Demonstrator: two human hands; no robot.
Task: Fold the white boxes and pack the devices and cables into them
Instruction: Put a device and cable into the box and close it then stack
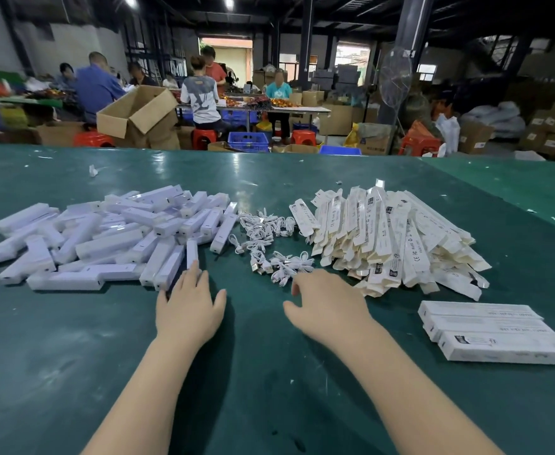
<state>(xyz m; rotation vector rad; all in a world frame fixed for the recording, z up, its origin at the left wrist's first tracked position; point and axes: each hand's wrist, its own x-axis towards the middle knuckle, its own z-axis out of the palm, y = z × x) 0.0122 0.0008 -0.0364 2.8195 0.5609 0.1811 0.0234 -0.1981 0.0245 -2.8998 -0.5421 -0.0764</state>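
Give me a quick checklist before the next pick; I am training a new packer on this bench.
1. Left hand free: ok, fingers straight, tips touching the pile of white devices.
2. Right hand free: ok, holding nothing, fingers loosely curled near the cables.
3. Flat boxes within reach: ok, heaped right of the cables.
4. Working space on the green table: ok, bare between the arms.
5. Finished boxes kept apart: ok, lined up at the right.
6. Whether the finished boxes are filled: cannot tell.
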